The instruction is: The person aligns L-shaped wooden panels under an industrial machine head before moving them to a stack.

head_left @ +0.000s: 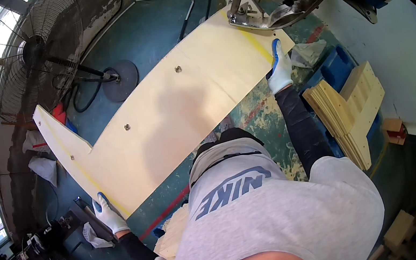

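I hold a large pale plywood panel flat across the head view, with yellow lines near both ends, several metal fittings and a notched left end. My left hand, in a white and blue glove, grips its lower left corner, thumb on top. My right hand, gloved alike, grips the edge near its right end. Both hands' fingers under the panel are hidden. The panel's far right end lies under the metal head of a green machine.
A fan on a round base stands at upper left. Stacked cut plywood pieces rest on a blue pallet at right, beside a white wall. A black metal bar, white bags and more wood lie left and below.
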`<state>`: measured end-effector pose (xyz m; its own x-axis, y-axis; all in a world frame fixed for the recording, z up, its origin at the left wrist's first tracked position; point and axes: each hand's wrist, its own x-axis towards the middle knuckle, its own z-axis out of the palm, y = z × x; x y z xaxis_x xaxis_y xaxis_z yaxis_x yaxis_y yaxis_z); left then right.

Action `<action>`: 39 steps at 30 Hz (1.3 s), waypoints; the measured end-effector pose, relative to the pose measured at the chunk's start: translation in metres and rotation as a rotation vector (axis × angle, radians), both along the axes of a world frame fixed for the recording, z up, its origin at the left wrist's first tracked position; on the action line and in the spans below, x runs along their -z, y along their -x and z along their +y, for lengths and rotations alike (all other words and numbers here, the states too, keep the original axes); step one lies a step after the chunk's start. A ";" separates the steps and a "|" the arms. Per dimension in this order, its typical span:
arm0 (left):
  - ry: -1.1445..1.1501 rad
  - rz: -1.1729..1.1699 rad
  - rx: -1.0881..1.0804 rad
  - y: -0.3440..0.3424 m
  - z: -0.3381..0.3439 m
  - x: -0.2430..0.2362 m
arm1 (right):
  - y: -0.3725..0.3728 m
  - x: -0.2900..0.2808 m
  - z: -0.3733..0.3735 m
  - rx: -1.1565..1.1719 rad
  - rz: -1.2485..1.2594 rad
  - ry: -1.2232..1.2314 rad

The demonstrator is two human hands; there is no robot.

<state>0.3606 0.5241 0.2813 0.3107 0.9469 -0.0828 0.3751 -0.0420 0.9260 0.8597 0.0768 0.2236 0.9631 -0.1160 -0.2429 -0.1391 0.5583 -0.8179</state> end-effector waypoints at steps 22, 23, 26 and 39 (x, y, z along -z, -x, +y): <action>0.087 0.041 -0.129 0.087 0.007 0.026 | 0.024 -0.009 0.068 -0.053 -0.047 0.152; 0.101 0.088 -0.081 0.087 0.011 0.019 | 0.024 -0.006 0.066 -0.055 -0.040 0.188; 0.071 0.134 -0.058 0.079 0.015 0.011 | 0.022 -0.002 0.063 -0.076 -0.014 0.242; 0.063 0.079 -0.133 0.068 0.016 0.003 | 0.096 -0.018 0.087 -0.222 0.098 0.207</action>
